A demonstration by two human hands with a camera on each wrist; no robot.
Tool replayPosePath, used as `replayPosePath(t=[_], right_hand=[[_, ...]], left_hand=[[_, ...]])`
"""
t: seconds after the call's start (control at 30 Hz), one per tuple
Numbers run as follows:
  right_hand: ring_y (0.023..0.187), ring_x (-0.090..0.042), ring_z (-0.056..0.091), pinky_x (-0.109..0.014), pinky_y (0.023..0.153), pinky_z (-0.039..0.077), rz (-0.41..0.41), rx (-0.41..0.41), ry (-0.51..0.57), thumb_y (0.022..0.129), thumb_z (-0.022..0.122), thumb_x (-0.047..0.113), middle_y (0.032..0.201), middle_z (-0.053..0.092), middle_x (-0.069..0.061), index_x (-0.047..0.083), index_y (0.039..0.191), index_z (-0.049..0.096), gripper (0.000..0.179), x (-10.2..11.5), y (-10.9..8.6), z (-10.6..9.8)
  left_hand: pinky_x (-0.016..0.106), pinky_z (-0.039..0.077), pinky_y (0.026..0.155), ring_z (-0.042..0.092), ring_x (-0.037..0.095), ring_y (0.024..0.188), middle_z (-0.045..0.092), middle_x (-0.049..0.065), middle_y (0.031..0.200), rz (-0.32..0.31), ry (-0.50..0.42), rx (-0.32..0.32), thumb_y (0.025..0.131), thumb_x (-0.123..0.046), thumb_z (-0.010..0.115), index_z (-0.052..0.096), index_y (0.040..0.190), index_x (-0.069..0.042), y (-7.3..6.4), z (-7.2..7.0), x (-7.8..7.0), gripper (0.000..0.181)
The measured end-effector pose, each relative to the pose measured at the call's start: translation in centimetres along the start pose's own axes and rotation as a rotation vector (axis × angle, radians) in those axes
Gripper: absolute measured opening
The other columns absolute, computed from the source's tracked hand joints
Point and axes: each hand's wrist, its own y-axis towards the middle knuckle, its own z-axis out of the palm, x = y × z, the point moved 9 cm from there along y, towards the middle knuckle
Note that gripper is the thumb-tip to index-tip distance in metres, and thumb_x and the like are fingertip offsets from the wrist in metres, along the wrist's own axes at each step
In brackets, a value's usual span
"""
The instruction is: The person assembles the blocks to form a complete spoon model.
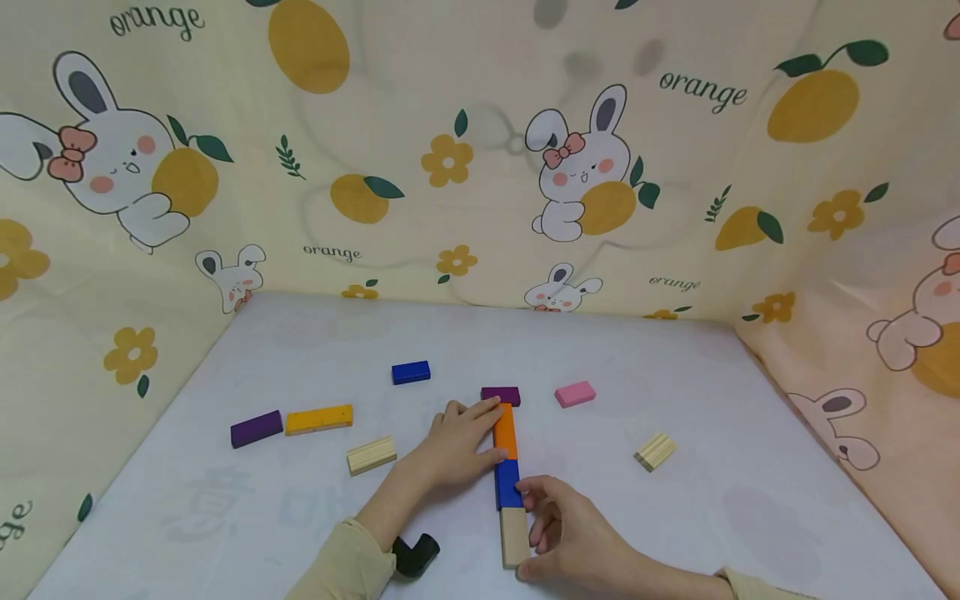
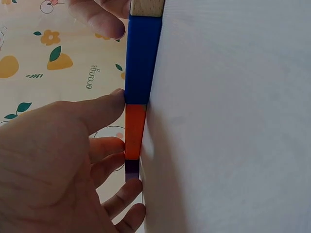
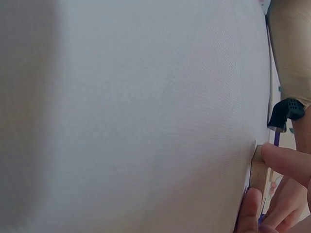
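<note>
A row of blocks runs toward me on the white table: an orange block (image 1: 506,429), a blue block (image 1: 507,484) and a plain wooden block (image 1: 514,537), end to end. A purple block (image 1: 500,395) lies crosswise at the far end. My left hand (image 1: 461,443) rests on the row from the left, thumb by the orange-blue joint and fingertips toward the purple block. From the right, my right hand (image 1: 573,529) holds the wooden block, thumb at its near end and a forefinger against the blue block. The right wrist view shows the thumb (image 3: 286,162) touching that wooden block (image 3: 259,170).
Left of the row lie another purple block (image 1: 257,429), a yellow block (image 1: 318,419), a second blue block (image 1: 411,372) and a grooved wooden block (image 1: 372,456). Rightward are a pink block (image 1: 575,394) and another grooved wooden block (image 1: 656,452). A black device (image 1: 416,557) sits by my left sleeve.
</note>
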Motion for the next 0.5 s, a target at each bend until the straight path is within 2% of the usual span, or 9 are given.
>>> replayPosePath(t=[0.33,0.5], right_hand=[[0.083,-0.025,0.057,-0.024,0.068,0.050,0.082,0.015,0.021,0.069,0.091,0.015,0.110,0.051,-0.008,0.003,0.137,0.045,0.083,-0.6,0.0,0.1],[0.084,-0.024,0.058,-0.024,0.070,0.050,0.071,-0.006,-0.033,0.072,0.090,0.027,0.108,0.058,-0.006,0.007,0.129,0.055,0.070,-0.4,0.9,-1.5]], left_hand=[[0.050,0.036,0.103,0.040,0.028,0.121,0.033,-0.002,0.156,0.011,-0.024,0.001,0.095,-0.048,0.061,0.044,0.150,-0.017,-0.3,-0.2,0.0,0.066],[0.049,0.036,0.102,0.040,0.027,0.119,0.034,-0.001,0.156,0.012,-0.031,-0.005,0.094,-0.047,0.063,0.045,0.149,-0.016,-0.2,-0.4,0.0,0.066]])
